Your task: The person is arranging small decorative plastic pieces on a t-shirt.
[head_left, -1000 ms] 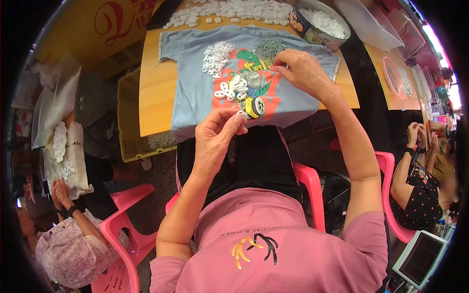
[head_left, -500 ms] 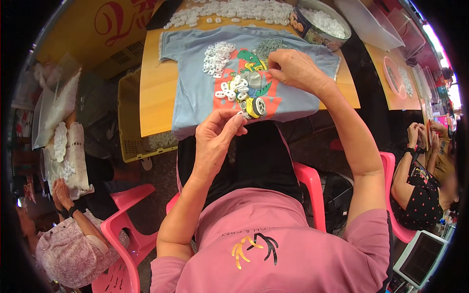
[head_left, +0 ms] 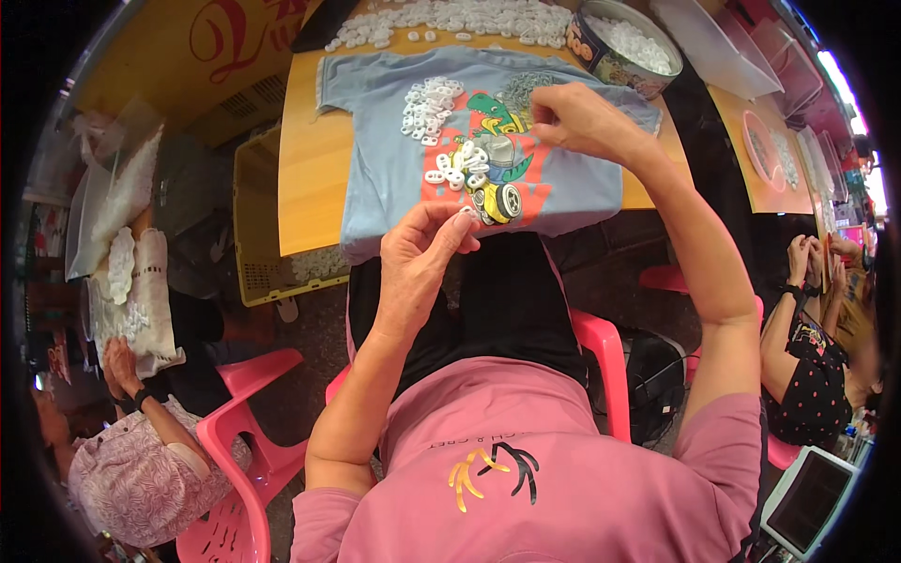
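Note:
A grey-blue T-shirt (head_left: 375, 188) with a dinosaur print is spread over the table. My left hand (head_left: 422, 244) is at its near edge, thumb and forefinger pinching a small white oval plastic piece (head_left: 465, 213). Just beyond those fingers, on the print, lies a loose cluster of white oval pieces with holes (head_left: 458, 165). A larger heap of the same pieces (head_left: 430, 108) sits farther back to the left. My right hand (head_left: 587, 122) is closed beside a pile of small grey metal bits (head_left: 527, 91); whatever its fingertips hold is hidden.
Many more white pieces (head_left: 450, 23) cover the wooden table's (head_left: 314, 197) far side, near a round tin (head_left: 624, 52) filled with them. A yellow crate (head_left: 258, 225) stands at the left. Other people work at both sides, near pink chairs (head_left: 249, 441).
The whole view has shifted slightly to the right. My right hand has moved a little right and up beside the metal pile. My left hand keeps its pinch on the white piece.

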{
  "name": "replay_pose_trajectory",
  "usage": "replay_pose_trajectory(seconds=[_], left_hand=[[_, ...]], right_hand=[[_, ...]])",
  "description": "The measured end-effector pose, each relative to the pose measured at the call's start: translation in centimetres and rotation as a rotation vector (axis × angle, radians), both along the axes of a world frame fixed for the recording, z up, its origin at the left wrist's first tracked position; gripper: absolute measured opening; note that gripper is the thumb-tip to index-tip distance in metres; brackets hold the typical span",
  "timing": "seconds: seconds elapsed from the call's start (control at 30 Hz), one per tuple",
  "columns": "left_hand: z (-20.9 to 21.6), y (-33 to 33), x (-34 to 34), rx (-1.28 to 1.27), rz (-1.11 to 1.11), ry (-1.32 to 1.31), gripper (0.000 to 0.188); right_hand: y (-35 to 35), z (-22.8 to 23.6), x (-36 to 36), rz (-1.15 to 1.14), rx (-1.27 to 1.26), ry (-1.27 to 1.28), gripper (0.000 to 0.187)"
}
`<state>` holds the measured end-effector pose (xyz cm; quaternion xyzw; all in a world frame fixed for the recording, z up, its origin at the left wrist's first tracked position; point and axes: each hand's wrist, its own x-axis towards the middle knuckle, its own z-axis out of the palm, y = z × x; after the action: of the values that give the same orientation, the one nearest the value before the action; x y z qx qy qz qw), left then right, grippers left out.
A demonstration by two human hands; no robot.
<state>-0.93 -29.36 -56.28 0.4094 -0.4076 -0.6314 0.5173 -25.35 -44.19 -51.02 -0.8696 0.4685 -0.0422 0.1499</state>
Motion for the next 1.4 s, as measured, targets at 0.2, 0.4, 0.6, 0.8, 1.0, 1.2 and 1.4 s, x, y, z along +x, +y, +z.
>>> replay_pose_trajectory(seconds=[0.2, 0.4, 0.6, 0.8, 1.0, 1.2, 1.4], left_hand=[[0.1, -0.2, -0.1, 0.054, -0.005, 0.103, 0.019], [0.6, 0.2, -0.5, 0.080, 0.005, 0.131, 0.018], [1.2, 0.6, -1.1, 0.022, 0.027, 0.162, 0.018], [1.5, 0.9, -1.0, -0.012, 0.039, 0.126, 0.018], [1.8, 1.1, -1.0, -0.051, 0.054, 0.113, 0.017], [1.6, 1.1, -0.8, -0.062, 0.065, 0.102, 0.016], [1.8, 1.2, -1.0, -0.078, 0.090, 0.083, 0.015]], right_hand=[[4.3, -1.0, 0.3, -0.252, 0.127, -0.597, 0.016], [10.6, -1.4, 4.3, -0.263, 0.523, -1.138, 0.020], [13.3, -3.1, 6.7, -0.349, 0.667, -1.468, 0.017], [13.6, -3.9, 7.3, -0.374, 0.652, -1.545, 0.015], [13.7, -3.7, 7.7, -0.387, 0.649, -1.511, 0.016], [14.0, -3.4, 8.0, -0.376, 0.597, -1.462, 0.017], [14.0, -3.5, 8.2, -0.410, 0.564, -1.473, 0.018]])
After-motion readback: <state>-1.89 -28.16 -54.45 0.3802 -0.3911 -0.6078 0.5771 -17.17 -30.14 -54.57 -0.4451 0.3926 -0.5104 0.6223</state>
